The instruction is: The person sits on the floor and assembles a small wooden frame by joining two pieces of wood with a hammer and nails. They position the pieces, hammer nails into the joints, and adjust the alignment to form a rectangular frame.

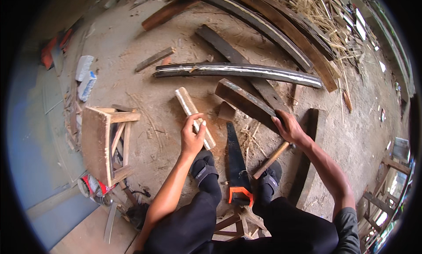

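Observation:
My left hand (193, 134) is closed around a short wooden block (187, 101) with a pale, white-streaked face, held above the floor by my left foot. To the right, my right hand (289, 126) grips the near end of a thick dark timber (244, 102), which slants away to the left. Between my feet lies a handsaw (235, 157) with a black blade and an orange-and-black handle. A hammer (271, 160) with a wooden handle rests beside my right foot, its head partly hidden below my right wrist. A small brown wood offcut (227, 111) sits just past the saw's tip.
A long dark beam (237, 69) with a white stripe lies across the floor ahead, over another plank (224, 45). More beams (281, 34) and straw-like debris (316, 12) are at the far right. A small wooden stool (96, 142) lies on its side at left, near a red can (94, 186).

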`<state>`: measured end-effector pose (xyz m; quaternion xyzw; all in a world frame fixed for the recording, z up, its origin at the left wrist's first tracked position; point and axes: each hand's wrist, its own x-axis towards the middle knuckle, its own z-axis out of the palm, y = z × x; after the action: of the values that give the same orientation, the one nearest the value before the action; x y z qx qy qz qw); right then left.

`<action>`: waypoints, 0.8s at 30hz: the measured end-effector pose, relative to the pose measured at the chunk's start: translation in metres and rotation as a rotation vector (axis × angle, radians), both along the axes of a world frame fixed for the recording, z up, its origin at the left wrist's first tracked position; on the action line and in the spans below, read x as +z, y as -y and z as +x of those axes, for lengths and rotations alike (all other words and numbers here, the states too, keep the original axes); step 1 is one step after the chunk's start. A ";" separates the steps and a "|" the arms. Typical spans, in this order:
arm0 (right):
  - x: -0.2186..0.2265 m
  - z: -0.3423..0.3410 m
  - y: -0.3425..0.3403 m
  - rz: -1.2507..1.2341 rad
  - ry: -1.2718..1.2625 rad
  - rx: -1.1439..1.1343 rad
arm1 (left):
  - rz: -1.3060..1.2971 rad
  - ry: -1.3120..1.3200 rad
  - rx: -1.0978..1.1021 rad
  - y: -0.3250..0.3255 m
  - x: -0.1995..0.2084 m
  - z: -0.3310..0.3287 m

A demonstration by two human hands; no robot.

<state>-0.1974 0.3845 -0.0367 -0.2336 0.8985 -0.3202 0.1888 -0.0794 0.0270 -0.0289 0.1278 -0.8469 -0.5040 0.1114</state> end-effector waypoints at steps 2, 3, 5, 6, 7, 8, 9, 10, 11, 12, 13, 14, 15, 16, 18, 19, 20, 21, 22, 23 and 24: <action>0.010 0.023 -0.018 -0.118 0.134 -0.147 | -0.067 -0.070 0.001 -0.006 -0.003 0.002; 0.009 0.037 -0.031 -0.157 0.238 -0.241 | -0.124 -0.081 -0.027 -0.007 -0.004 0.004; -0.002 0.072 -0.048 -0.300 0.361 -0.464 | -0.328 -0.082 0.082 -0.012 -0.010 0.008; -0.005 0.088 -0.057 -0.306 0.362 -0.531 | -0.389 -0.023 0.101 -0.007 -0.016 0.013; -0.008 0.101 -0.065 -0.317 0.363 -0.592 | -0.324 0.040 0.169 -0.004 -0.024 0.016; -0.013 0.115 -0.069 -0.283 0.288 -0.660 | -0.266 0.101 0.242 -0.004 -0.032 0.020; -0.015 0.129 -0.075 -0.296 0.260 -0.735 | -0.203 0.163 0.308 -0.003 -0.035 0.022; -0.012 0.141 -0.079 -0.293 0.228 -0.785 | -0.032 0.310 0.311 -0.005 -0.033 0.020; -0.010 0.151 -0.082 -0.289 0.195 -0.834 | -0.084 0.350 0.310 -0.004 -0.039 0.018; -0.011 0.158 -0.083 -0.267 0.114 -0.875 | -0.045 0.385 0.274 0.005 -0.057 0.024; -0.009 0.160 -0.080 -0.239 0.028 -0.917 | 0.000 0.421 0.235 0.007 -0.061 0.022; -0.002 0.159 -0.082 -0.247 0.136 -0.988 | 0.033 0.420 0.306 0.007 -0.064 0.022; 0.002 0.154 -0.081 -0.234 0.116 -1.004 | 0.325 0.480 0.291 0.010 -0.059 0.017; 0.005 0.148 -0.079 -0.222 0.096 -1.022 | 0.446 0.434 0.284 0.013 -0.055 0.018; -0.010 0.137 -0.089 -0.277 0.071 -1.021 | 0.667 0.365 0.212 0.012 -0.042 0.024; -0.004 0.128 -0.086 -0.080 -0.195 -0.917 | 0.731 0.346 0.171 0.006 -0.033 0.024; 0.008 0.116 -0.076 0.118 -0.450 -0.795 | 0.792 0.325 0.133 -0.001 -0.023 0.027; 0.019 0.108 -0.067 0.324 -0.691 -0.660 | 0.855 0.307 0.092 -0.008 -0.015 0.030; 0.024 0.103 -0.062 0.134 -0.488 -0.665 | 0.867 0.277 0.017 -0.019 -0.009 0.030; 0.029 0.099 -0.055 -0.059 -0.286 -0.662 | 0.876 0.248 -0.029 -0.031 -0.003 0.029; 0.035 0.096 -0.043 -0.211 -0.080 -0.637 | 0.897 0.245 -0.094 -0.042 0.001 0.028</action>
<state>-0.1014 0.4273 -0.0019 0.0282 0.8949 -0.4451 0.0184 -0.0509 0.0695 -0.0276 0.1831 -0.5571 -0.8062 -0.0787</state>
